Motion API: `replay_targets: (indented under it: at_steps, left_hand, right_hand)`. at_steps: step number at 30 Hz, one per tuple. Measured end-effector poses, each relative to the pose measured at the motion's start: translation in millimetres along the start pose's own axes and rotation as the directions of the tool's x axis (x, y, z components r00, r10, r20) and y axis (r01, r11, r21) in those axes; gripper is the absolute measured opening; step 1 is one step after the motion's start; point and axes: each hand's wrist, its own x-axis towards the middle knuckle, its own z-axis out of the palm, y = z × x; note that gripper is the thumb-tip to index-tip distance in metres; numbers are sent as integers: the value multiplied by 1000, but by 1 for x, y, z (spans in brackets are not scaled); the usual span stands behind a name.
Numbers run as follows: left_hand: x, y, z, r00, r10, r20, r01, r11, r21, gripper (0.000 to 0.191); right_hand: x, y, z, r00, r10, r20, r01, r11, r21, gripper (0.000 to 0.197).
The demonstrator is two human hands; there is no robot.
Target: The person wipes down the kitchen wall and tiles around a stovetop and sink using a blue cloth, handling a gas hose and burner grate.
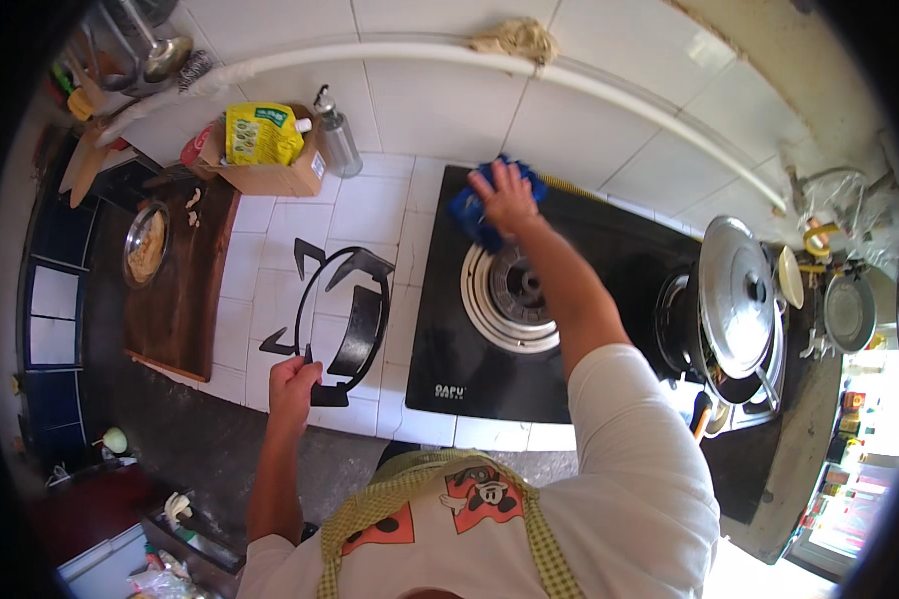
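My left hand [292, 385] grips one leg of a black metal pan support [384, 322], a ring with several prongs, over the white tiled counter. A blue cloth [470, 213] lies at the back left of the black glass gas cooktop [449, 359], and my right hand [506, 198] presses on it with the fingers spread. Just in front of the cloth is the left burner [521, 288], with bare metal rings around it; my right forearm covers part of its right side.
Right of the burner, a pan stands on the other burner beneath a tilted metal lid [734, 299]. On the left are a wooden board [187, 299] with a bowl of food [146, 243], a cardboard box [285, 176] holding a yellow pouch [258, 135], and a glass pump bottle [338, 142].
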Motion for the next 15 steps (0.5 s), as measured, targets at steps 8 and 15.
replay_targets:
  at_steps: [8,15]
  left_hand:
    - [2,-3,23,996,15,83,-26,991,128,20]
    - [0,17,24,975,112,191,-146,974,176,21]
  right_hand:
    - [-83,90,8,922,369,117,-375,926,33,63]
    - [-155,79,1,854,516,66,-520,849,96,66]
